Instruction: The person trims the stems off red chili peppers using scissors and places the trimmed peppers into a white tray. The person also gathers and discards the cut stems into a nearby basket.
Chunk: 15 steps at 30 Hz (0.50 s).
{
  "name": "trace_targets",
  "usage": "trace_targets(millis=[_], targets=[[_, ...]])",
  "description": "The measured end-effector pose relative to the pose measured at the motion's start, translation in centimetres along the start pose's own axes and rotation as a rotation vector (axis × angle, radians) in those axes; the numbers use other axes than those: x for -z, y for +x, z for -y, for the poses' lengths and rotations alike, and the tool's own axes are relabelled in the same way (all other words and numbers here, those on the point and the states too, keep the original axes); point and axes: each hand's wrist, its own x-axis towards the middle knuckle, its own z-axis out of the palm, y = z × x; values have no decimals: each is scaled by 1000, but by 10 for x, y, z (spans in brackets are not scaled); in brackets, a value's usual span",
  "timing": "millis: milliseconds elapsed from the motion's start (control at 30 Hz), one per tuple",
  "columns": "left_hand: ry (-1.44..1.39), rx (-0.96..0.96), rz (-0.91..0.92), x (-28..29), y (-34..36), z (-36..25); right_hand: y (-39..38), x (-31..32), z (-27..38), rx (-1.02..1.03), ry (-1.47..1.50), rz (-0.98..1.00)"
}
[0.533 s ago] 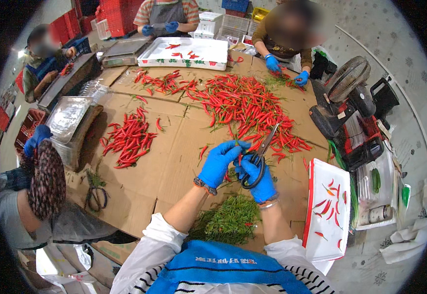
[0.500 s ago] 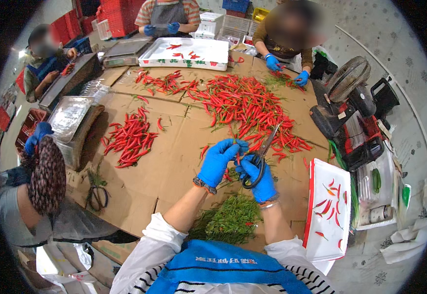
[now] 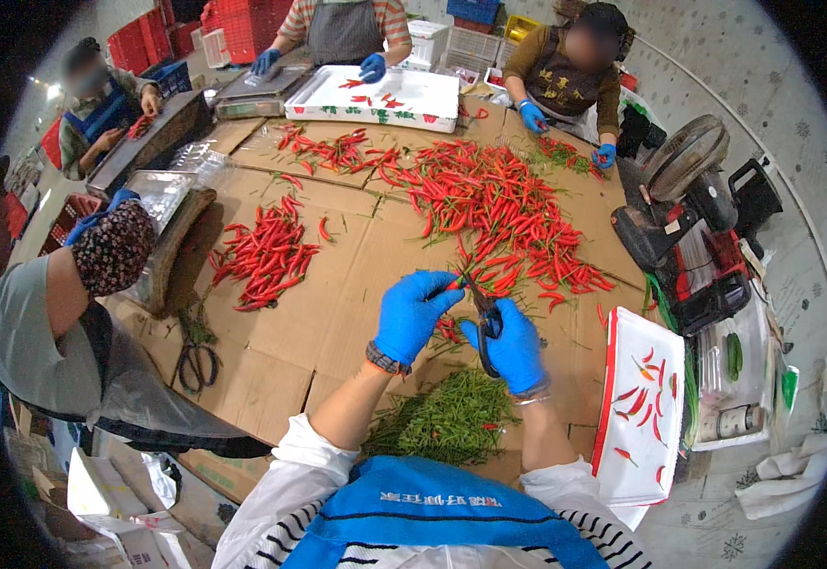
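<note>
A cardboard-covered bench (image 3: 342, 270) is stretching across the room, where co-workers in aprons are standing or sitting around its edge. On it, a broad heap of red chilies (image 3: 499, 204) is spreading over the far middle, directly beyond the wearer's hands. A long white box (image 3: 323, 87) holding a few chilies is sitting at the far edge, while a red-rimmed white tray (image 3: 627, 479), also carrying scattered chilies, is lying at the right. A mound of green stems (image 3: 437, 417) is resting between the wearer's forearms, and a smaller chili pile (image 3: 266, 254) is lying left of the heap. The gloved left hand (image 3: 409, 318) is pinching thumb and fingertips together on a chili, mostly hidden. The gloved right hand (image 3: 513, 351) is curling closed around the handles of black scissors (image 3: 482, 303), whose blades are pointing away from the wearer, just beside the left fingertips. The pinched chili (image 3: 456, 283) is sitting close to those blades, near the heap's lower edge.
</note>
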Motion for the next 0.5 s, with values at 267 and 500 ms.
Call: trace_targets(millis=[267,500], targets=[[-554,321,-75,43,13,33,58,-39,-64,-174,-174,-75],[-750,469,-107,60,12,52,144,-80,-91,12,-343,-76]])
